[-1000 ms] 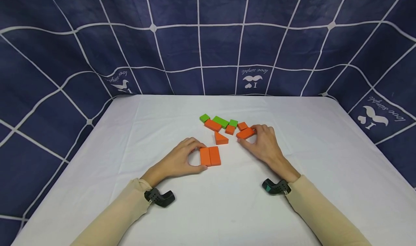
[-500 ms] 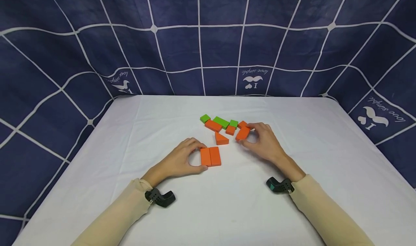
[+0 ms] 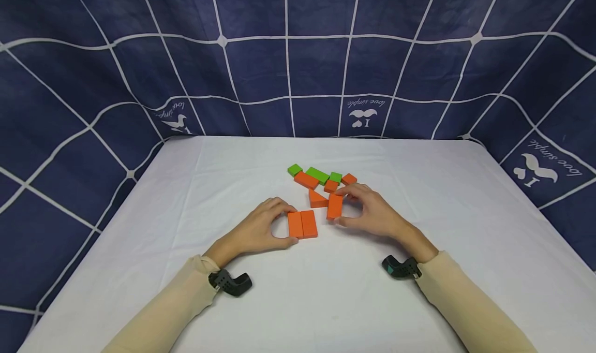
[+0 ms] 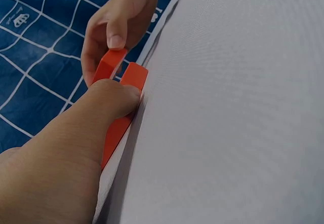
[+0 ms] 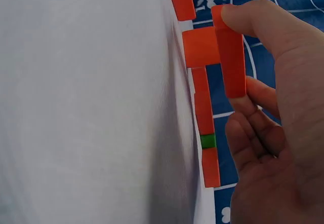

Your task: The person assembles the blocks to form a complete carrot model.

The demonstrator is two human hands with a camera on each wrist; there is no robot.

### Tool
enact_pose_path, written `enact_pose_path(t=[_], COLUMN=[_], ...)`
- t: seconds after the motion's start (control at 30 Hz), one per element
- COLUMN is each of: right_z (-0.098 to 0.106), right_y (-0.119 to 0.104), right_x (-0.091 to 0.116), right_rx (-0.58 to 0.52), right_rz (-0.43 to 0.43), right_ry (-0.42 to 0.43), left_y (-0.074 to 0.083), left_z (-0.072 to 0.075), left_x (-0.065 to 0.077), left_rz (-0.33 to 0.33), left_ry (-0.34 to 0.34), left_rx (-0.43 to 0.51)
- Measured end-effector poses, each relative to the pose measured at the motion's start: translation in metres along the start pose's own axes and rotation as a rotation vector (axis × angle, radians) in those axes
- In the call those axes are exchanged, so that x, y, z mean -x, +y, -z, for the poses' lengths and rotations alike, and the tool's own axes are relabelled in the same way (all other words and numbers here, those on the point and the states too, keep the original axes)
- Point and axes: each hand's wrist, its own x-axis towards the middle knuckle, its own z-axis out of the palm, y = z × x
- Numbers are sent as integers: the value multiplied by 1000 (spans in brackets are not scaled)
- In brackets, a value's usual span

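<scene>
Two flat orange rectangular blocks lie side by side on the table, the left block (image 3: 295,224) touching the right block (image 3: 309,224). My left hand (image 3: 258,228) holds the left block, thumb at its near end and a finger at its far end. Above the table, a third orange rectangular block (image 3: 334,206) is pinched end to end between the thumb and fingers of my right hand (image 3: 374,213). The right wrist view shows this raised block (image 5: 233,57) apart from the tabletop. Just behind it is an orange triangular block (image 3: 317,200).
Farther back lie an orange rectangular block (image 3: 306,180), a green rectangular block (image 3: 318,175), and several small orange and green blocks, including a green one (image 3: 295,170) at the left. A white cloth (image 3: 223,177) covers the table; a dark blue curtain (image 3: 261,68) hangs behind.
My right hand has picked up the orange rectangular block, turned it lengthwise and brought it left and nearer, towards the pair. My left hand has stayed in place.
</scene>
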Motion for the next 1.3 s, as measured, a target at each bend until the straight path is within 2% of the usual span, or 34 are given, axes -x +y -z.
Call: enact_pose_path(t=[0.43,0.73,1.3], right_z=[-9,-15,-17], right_y=[-11,-9,-7], right_x=[2,2,2], right_rx=[-12,17,28], right_rz=[61,47,77], right_ry=[-108,-127,-126], left_y=[-1,1,0], left_z=[0,2,1], left_x=[0,0,0], left_rz=[-6,-6,19], left_ry=[0,-4,-12], left_rx=[-5,-3,0])
